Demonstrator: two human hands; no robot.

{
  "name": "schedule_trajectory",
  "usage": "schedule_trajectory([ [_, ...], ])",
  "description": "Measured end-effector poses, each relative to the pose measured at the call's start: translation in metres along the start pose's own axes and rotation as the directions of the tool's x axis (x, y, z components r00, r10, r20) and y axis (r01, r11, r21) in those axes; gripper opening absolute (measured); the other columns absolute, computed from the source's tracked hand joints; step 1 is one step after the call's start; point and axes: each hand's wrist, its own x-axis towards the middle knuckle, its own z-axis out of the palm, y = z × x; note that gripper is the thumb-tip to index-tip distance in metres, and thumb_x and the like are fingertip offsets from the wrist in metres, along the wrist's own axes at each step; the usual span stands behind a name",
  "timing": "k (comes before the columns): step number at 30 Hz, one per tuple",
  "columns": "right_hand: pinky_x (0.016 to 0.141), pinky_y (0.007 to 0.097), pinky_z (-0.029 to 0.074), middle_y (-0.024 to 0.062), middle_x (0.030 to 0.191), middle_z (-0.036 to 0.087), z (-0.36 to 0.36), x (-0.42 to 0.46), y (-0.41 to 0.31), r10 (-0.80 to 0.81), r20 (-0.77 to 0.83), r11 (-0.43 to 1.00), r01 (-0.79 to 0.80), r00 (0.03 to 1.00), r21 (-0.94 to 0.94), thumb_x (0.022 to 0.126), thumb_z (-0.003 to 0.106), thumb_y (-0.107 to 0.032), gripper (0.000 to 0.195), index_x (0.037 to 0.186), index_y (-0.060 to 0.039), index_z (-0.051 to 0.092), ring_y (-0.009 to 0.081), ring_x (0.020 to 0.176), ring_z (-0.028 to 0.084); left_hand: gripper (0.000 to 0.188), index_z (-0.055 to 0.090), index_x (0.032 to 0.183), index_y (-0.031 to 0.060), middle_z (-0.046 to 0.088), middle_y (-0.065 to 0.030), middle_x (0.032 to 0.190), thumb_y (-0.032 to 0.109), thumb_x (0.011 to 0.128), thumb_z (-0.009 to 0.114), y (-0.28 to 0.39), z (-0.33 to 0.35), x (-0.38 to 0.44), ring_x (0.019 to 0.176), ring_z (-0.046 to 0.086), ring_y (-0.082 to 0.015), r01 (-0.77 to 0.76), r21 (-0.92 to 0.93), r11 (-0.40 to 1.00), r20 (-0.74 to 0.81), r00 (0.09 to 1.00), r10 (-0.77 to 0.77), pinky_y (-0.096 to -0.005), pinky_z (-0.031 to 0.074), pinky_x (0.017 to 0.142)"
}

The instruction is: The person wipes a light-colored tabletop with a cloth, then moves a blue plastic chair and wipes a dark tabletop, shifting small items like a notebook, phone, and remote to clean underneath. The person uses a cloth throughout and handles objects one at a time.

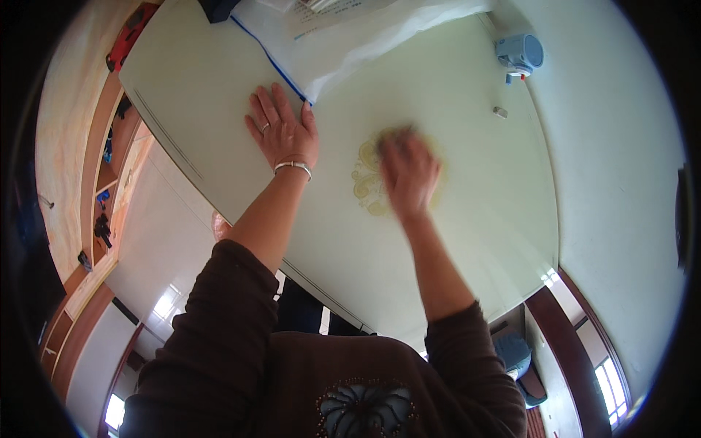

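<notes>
My left hand point(286, 137) lies flat, palm down, on the pale tabletop point(339, 246), fingers apart, with a ring and a silver bangle on it. Its thumb touches the corner of a clear plastic zip bag point(350, 49) with a blue edge. My right hand point(409, 169) is blurred over the yellowish round scroll pattern point(368, 183) on the table. Something dark shows at its fingertips, too blurred to name, and I cannot tell whether the fingers hold it.
A small whitish block point(500, 112) lies at the right, below a light blue device point(519, 53) by the wall. A dark object point(216, 10) stands at the top left edge. Wooden shelves point(107, 178) with small items are beyond the table's left side.
</notes>
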Motion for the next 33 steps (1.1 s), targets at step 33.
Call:
schedule_trajectory([
  [33, 0.089, 0.0435, 0.048, -0.0012, 0.125, 0.060, 0.020, -0.049, -0.055, -0.264, 0.090, 0.965, 0.261, 0.960, 0.040, 0.071, 0.072, -0.016, 0.042, 0.112, -0.0248, 0.068, 0.0232, 0.115, 0.058, 0.064, 0.028, 0.152, 0.0075, 0.024, -0.0171, 0.159, 0.045, 0.101, 0.037, -0.003, 0.005, 0.002, 0.149, 0.017, -0.0332, -0.032, 0.000, 0.999, -0.108, 0.994, 0.032, -0.0539, 0.013, 0.119],
])
